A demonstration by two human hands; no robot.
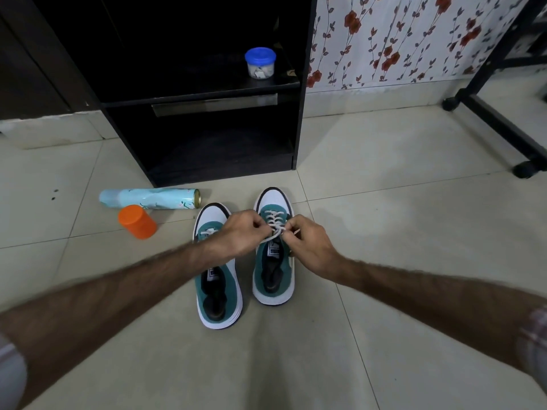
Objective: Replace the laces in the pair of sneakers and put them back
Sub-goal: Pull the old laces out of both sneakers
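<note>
Right sneaker (273, 255), floor (384, 217): left hand (241, 233) and right hand (310, 247) each pinch its white lace (273, 221); left sneaker (217, 279) just beside.

Watching the feed: both sneakers sit side by side on the tile floor (384, 202). My left hand (241, 233) and right hand (307, 247) each pinch the white lace (273, 221) over the right sneaker (273, 261); the left sneaker (217, 273) is just beside it.

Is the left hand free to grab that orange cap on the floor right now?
Probably not at once. The left hand is pinching the white lace on the right sneaker. The orange cap lies on bare floor to its left, with nothing between, so it would be reachable after letting go.
</note>
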